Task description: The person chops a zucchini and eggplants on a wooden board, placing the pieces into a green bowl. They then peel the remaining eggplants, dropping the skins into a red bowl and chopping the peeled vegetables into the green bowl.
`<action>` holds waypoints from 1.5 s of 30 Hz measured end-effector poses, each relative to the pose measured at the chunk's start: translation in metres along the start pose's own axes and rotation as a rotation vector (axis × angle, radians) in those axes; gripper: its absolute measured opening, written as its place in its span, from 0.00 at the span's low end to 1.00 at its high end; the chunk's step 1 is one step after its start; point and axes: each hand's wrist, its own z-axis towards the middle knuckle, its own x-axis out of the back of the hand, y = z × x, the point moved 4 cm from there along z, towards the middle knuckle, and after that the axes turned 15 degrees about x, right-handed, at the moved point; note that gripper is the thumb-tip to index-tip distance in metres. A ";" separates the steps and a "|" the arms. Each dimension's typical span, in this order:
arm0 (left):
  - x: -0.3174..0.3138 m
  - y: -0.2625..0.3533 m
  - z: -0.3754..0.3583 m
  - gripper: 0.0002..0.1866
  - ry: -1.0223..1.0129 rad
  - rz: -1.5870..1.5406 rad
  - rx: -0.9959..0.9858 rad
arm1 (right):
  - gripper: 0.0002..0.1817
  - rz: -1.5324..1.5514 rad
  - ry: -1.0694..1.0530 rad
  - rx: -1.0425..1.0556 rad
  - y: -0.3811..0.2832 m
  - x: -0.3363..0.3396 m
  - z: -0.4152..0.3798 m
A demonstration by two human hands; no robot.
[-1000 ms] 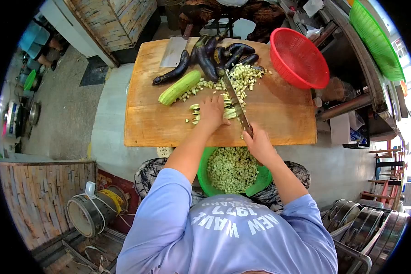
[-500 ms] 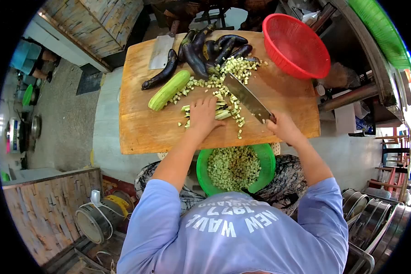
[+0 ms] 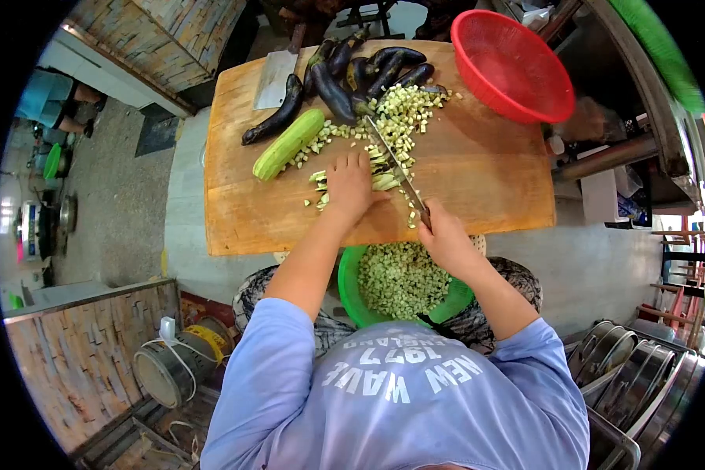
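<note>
My right hand (image 3: 449, 237) is closed round the handle of a cleaver (image 3: 397, 170). Its blade stands edge-down against pale eggplant strips (image 3: 384, 182) with dark skin. My left hand (image 3: 349, 186) presses over these strips, fingers curled on them, just left of the blade. Diced pieces (image 3: 406, 111) lie scattered beyond the blade on the wooden board (image 3: 478, 180). A peeled-looking light green gourd (image 3: 288, 144) rests left of my left hand. Whole dark eggplants (image 3: 333, 94) are piled behind it. The undersides of both hands are hidden.
A second cleaver (image 3: 276, 80) lies flat at the board's far left. At the far right corner sits a red plastic basket (image 3: 513, 66). Below the near edge, a green basin (image 3: 351, 291) holds diced pieces between my knees. A person's legs (image 3: 74, 117) show far left.
My right hand has swung the cleaver left, bringing its blade from apart on the right to the strips. My left hand stays on the strips.
</note>
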 end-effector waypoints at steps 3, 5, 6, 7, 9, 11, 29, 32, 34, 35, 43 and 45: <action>0.002 0.000 0.000 0.46 -0.009 -0.008 0.012 | 0.10 -0.010 0.017 -0.008 0.002 -0.006 0.004; -0.002 -0.002 0.000 0.46 0.016 -0.021 0.019 | 0.10 -0.035 0.017 -0.007 0.012 -0.017 0.013; -0.002 -0.002 -0.001 0.46 -0.007 -0.022 0.028 | 0.10 -0.022 0.015 -0.023 0.015 -0.021 0.018; 0.001 -0.002 -0.001 0.46 -0.030 -0.021 0.035 | 0.10 -0.008 0.015 -0.039 0.017 -0.024 0.024; 0.003 -0.002 -0.002 0.47 -0.043 -0.029 0.048 | 0.10 0.044 0.048 -0.041 0.023 -0.029 0.029; 0.004 -0.002 -0.001 0.47 -0.020 -0.049 0.056 | 0.10 0.117 0.116 -0.014 0.029 -0.028 0.031; 0.000 -0.006 -0.001 0.46 -0.041 -0.045 0.060 | 0.09 -0.083 0.094 0.044 0.016 -0.044 0.045; 0.003 -0.005 -0.003 0.48 -0.019 -0.077 0.057 | 0.10 0.038 0.124 -0.015 0.029 -0.042 0.047; 0.001 -0.006 0.000 0.48 -0.004 -0.095 0.058 | 0.10 0.047 0.146 -0.067 0.007 -0.027 0.035; 0.000 -0.005 0.000 0.49 -0.012 -0.065 0.072 | 0.10 0.054 0.149 -0.098 -0.004 -0.021 0.026; -0.002 -0.004 0.001 0.53 -0.077 -0.033 0.088 | 0.10 -0.044 0.084 0.015 -0.009 -0.018 0.004; -0.009 -0.006 0.003 0.54 -0.036 -0.041 0.082 | 0.10 -0.029 0.040 0.009 -0.003 -0.023 0.015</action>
